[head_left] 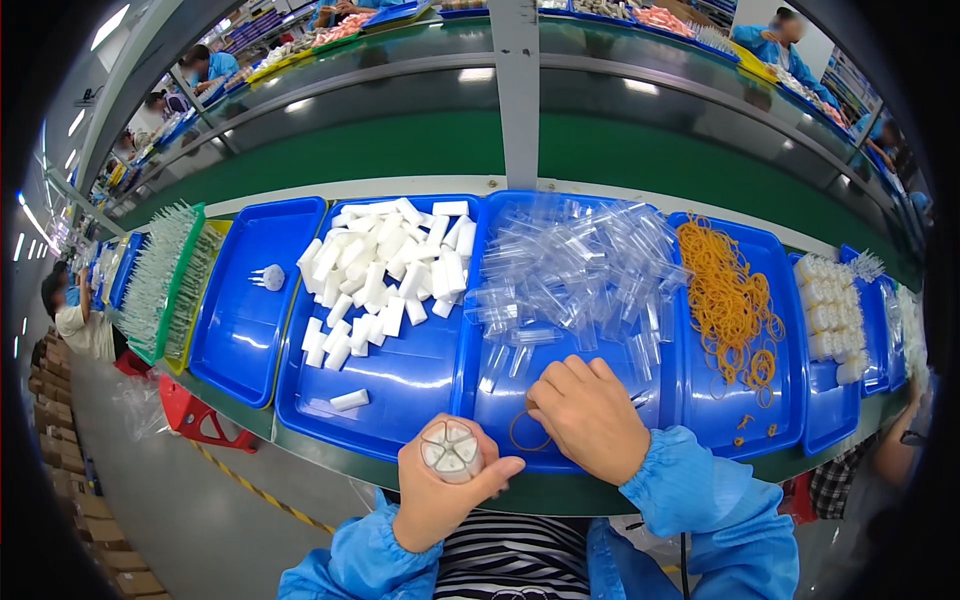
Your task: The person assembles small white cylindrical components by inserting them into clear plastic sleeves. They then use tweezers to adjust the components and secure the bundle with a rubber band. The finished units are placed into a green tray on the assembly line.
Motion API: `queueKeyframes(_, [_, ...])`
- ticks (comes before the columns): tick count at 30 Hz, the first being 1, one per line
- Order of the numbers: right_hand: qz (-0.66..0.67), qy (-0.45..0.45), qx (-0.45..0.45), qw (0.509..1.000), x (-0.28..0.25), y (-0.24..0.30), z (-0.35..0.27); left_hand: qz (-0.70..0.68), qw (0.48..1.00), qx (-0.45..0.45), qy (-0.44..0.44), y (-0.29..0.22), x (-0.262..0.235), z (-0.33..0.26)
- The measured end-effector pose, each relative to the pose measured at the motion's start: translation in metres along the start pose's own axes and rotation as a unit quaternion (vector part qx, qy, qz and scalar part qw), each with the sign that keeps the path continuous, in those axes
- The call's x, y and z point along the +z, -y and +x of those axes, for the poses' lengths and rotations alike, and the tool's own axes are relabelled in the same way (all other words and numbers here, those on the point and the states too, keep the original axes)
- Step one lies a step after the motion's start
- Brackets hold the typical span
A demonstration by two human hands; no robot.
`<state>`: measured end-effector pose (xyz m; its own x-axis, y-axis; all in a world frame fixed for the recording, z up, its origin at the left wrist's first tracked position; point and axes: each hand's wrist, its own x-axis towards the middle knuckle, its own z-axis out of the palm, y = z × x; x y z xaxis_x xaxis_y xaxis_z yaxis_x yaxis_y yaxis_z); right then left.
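Left hand (445, 490) grip clenched around a bundle of clear tubes (449, 450); right hand (590, 415) fingers pinching a rubber band (525, 432).

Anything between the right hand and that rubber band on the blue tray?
Nothing visible. The right hand rests on the blue tray with its fingertips at the rubber band; the contact is hidden under the fingers. The left hand holds a bundle of tubes nearby, clear of it.

Brown cardboard boxes (62, 420) stand stacked along the floor at your nine o'clock, reaching toward seven. You see no labels, signs or screens.
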<state>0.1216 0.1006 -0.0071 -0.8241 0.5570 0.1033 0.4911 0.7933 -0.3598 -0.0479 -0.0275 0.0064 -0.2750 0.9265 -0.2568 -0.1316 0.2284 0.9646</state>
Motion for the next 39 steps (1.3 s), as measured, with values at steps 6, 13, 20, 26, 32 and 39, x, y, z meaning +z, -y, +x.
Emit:
queueKeyframes(6, [0.273, -0.039, -0.013, 0.961, -0.025, 0.012, -0.003, -0.049, 0.967, 0.227, -0.107, 0.003, 0.006, 0.008])
queueKeyframes(13, [0.629, -0.032, 0.098, 0.770, -0.055, 0.047, -0.021, -0.084, 0.992, 0.069, 0.058, 0.002, 0.009, 0.008])
queueKeyframes(20, [0.394, -0.129, -0.081, 0.907, -0.032, 0.030, -0.011, -0.186, 0.956, -0.096, 0.203, -0.006, 0.011, 0.010])
queueKeyframes(26, [0.207, -0.030, -0.206, 0.956, -0.041, 0.038, -0.001, 0.217, 0.948, 0.163, 0.168, 0.000, 0.013, 0.012])
queueKeyframes(32, [0.189, -0.090, -0.197, 0.958, -0.052, 0.029, -0.001, -0.017, 0.975, 0.060, 0.212, -0.004, 0.001, 0.012])
queueKeyframes(39, [0.302, -0.240, 0.023, 0.922, -0.033, 0.029, 0.007, -0.015, 0.999, 0.024, 0.041, -0.003, 0.015, 0.003])
